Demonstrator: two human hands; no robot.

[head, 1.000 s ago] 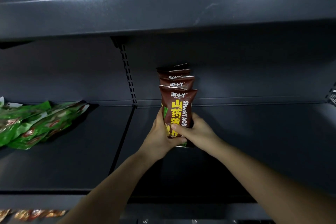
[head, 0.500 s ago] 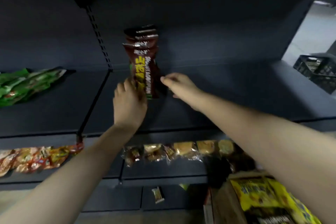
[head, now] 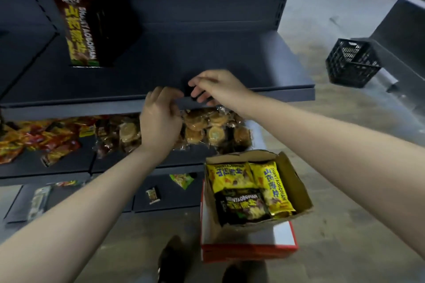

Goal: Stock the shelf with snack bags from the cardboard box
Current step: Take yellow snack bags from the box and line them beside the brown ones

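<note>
**Brown bags let go, box comes into view**

Both hands have come away from the row of brown bags (head: 80,30), which a second ago they clasped at its front. The row now stands by itself on the shelf (head: 207,53), up to the left and well apart from them. The left hand (head: 159,122) and right hand (head: 218,87) hover at the shelf's front edge. Each grip is loose and empty, fingers relaxed. The view has dropped to the cardboard box (head: 296,186) below right, where yellow bags (head: 230,177) and a black bag (head: 242,207) lie. That batch looks placed, so the likely next move is a reach down for more.
</note>
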